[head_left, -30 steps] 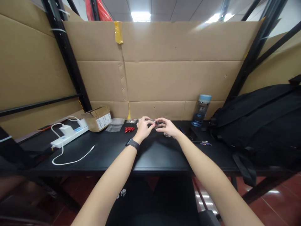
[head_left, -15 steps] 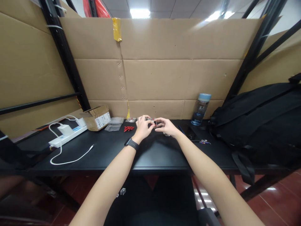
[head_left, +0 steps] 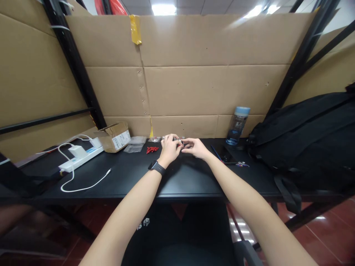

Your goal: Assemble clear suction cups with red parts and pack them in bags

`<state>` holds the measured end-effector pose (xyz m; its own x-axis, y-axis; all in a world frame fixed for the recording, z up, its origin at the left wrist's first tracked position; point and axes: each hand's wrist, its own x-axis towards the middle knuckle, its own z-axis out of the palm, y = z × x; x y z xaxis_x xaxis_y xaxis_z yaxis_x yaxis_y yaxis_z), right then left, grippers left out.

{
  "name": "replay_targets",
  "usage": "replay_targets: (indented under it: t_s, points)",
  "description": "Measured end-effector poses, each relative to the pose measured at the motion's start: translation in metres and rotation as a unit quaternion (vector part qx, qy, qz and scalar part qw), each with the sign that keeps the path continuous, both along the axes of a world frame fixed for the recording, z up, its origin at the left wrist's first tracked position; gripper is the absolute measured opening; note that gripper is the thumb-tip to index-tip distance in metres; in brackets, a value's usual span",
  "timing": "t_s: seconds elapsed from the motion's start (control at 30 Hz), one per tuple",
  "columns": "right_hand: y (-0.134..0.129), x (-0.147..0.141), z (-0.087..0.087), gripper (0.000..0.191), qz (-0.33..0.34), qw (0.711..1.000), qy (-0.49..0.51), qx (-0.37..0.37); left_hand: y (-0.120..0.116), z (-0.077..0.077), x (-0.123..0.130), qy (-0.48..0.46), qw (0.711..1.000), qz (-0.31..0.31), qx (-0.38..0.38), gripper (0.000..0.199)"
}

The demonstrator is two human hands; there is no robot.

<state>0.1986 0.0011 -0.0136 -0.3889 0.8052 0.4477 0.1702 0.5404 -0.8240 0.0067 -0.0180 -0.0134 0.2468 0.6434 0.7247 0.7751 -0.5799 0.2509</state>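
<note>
Hands (head_left: 169,149) (head_left: 196,148) drew closer; the bottle (head_left: 238,123) holds liquid (head_left: 233,138).

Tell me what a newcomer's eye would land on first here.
First, the left hand and right hand, fingertips close together around a small item too hidden to identify, at the middle of the black table. Next, the bulky black backpack filling the right side, and the bright red pile just left of the left hand.
</note>
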Motion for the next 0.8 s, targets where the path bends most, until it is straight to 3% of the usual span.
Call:
replay_targets:
  t_s: [0.13, 0.27, 0.43, 0.63, 0.8]
  points:
    - [0.000, 0.004, 0.003, 0.057, -0.005, 1.000, -0.015, -0.023, 0.004, -0.002, 0.000, -0.009, 1.000, 0.007, -0.010, 0.007]
    - [-0.002, 0.011, 0.009, 0.030, -0.080, 0.994, -0.064, -0.046, 0.006, -0.002, -0.001, -0.020, 0.999, 0.013, -0.022, 0.006]
    - [-0.008, 0.011, 0.012, 0.035, -0.078, 0.990, -0.080, -0.082, 0.007, -0.003, -0.001, -0.031, 0.999, 0.002, -0.042, 0.006]
    - [-0.008, 0.005, 0.009, 0.035, -0.085, 0.991, -0.098, -0.042, 0.007, -0.002, -0.002, -0.032, 0.997, -0.023, -0.063, 0.008]
    - [0.001, 0.007, 0.005, 0.016, -0.093, 0.984, -0.133, 0.077, 0.009, 0.004, -0.007, -0.091, 0.991, -0.064, -0.071, 0.017]
